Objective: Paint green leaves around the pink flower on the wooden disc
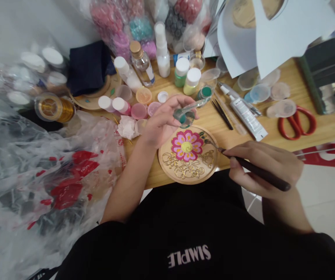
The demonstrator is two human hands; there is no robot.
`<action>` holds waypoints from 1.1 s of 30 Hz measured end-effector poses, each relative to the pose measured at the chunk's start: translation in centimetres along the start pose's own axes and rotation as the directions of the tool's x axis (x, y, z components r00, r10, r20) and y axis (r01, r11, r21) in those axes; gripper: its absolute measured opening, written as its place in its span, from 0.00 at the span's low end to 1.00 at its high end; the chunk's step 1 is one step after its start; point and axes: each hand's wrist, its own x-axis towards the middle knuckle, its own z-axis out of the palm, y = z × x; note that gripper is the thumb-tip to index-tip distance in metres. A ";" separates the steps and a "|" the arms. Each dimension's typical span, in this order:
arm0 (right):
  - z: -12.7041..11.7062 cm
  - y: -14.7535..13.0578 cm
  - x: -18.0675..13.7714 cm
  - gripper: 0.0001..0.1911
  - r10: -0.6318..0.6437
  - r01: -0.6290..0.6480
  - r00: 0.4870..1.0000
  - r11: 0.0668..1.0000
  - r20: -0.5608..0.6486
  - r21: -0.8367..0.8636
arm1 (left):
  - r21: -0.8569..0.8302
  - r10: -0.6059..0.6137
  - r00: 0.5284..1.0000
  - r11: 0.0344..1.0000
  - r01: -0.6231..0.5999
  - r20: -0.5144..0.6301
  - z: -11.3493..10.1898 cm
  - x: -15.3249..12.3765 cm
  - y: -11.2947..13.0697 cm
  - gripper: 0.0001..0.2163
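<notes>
Right hand (pixel 265 165) is gripping a dark-handled tool (pixel 256 170), left hand (pixel 166 118) is holding a small clear cup (pixel 187 119) by the far rim of the round board (pixel 187 180), which is lying at the table (pixel 228 136) edge. The tip (pixel 208 142) is hovering or resting by the green leaves (pixel 202 135), can't tell which. I'd be using tiny dabs, staying inside the gold lines (pixel 187 171) and keeping that cup level.

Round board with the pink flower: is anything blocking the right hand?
Nothing visible is. The right hand holds a tool reaching to the leaves on the board; the left hand holds a cup beyond the flower, off that path.
</notes>
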 end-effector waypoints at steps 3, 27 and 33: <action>0.2 0.1 -0.2 0.10 0.014 -0.013 0.999 1.000 -0.039 0.004 | -0.018 -0.010 1.000 1.000 0.010 -0.004 0.1 0.0 0.1 0.16; 0.2 0.1 -0.5 0.10 0.075 -0.075 0.997 0.997 -0.025 0.016 | 0.004 -0.014 1.000 1.000 0.014 -0.007 0.0 0.0 0.1 0.16; 0.2 0.0 -0.4 0.10 0.049 -0.048 0.999 0.998 -0.012 0.032 | 0.009 -0.012 1.000 1.000 0.013 -0.019 0.3 -0.1 0.2 0.17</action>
